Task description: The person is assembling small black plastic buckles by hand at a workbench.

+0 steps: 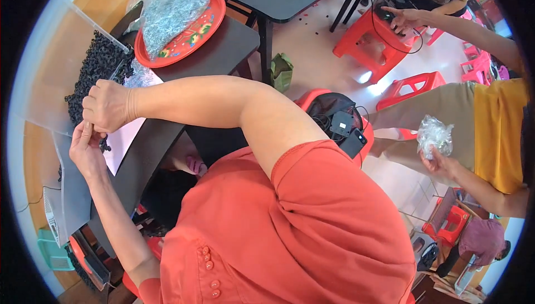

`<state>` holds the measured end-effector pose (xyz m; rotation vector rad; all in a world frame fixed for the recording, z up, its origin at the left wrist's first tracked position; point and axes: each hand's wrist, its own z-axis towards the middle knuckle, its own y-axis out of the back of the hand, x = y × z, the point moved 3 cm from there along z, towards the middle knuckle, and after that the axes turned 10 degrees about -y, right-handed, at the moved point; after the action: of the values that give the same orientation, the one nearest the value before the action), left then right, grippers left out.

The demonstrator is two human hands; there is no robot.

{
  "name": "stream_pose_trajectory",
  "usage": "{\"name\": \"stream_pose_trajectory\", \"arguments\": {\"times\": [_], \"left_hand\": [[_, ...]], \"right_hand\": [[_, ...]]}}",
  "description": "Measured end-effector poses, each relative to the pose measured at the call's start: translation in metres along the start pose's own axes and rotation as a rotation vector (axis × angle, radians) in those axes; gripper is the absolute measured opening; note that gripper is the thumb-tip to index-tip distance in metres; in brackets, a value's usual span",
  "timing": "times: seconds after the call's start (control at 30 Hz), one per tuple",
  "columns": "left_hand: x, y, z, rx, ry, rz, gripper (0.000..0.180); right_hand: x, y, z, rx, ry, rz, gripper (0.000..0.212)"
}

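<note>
My right hand [107, 106] and my left hand [89, 153] meet at the fingertips over the table's left side, both closed. A small black part [104, 145] shows just under the fingers, apparently in my left hand. What my right fingers pinch is hidden. Beside and beyond the hands lies a heap of small black parts [92, 81] in a clear plastic bin [47, 81]. Small silvery pieces [139, 75] lie next to the heap, at the end of a white sheet [118, 148] that passes under my right wrist.
A clear bag of silvery pieces [175, 11] rests on a red flowered tray [214, 11] on the dark table [225, 47]. To the right, a person's hand [437, 162] holds a crumpled clear bag [434, 135]. Red stools [368, 42] stand behind, one bearing a phone [353, 143].
</note>
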<state>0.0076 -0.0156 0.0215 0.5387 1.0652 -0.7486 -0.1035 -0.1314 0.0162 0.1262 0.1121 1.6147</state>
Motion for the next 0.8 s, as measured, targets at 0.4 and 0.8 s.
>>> {"name": "stream_pose_trajectory", "arguments": {"times": [0.4, 0.8], "left_hand": [[-0.030, -0.009, 0.009, 0.073, 0.056, 0.136, 0.021], [-0.096, 0.068, 0.026, -0.204, -0.089, 0.377, 0.019]], "right_hand": [[-0.007, 0.001, 0.006, -0.069, -0.089, 0.047, 0.030], [-0.003, -0.009, 0.014, 0.062, -0.203, 0.224, 0.029]]}}
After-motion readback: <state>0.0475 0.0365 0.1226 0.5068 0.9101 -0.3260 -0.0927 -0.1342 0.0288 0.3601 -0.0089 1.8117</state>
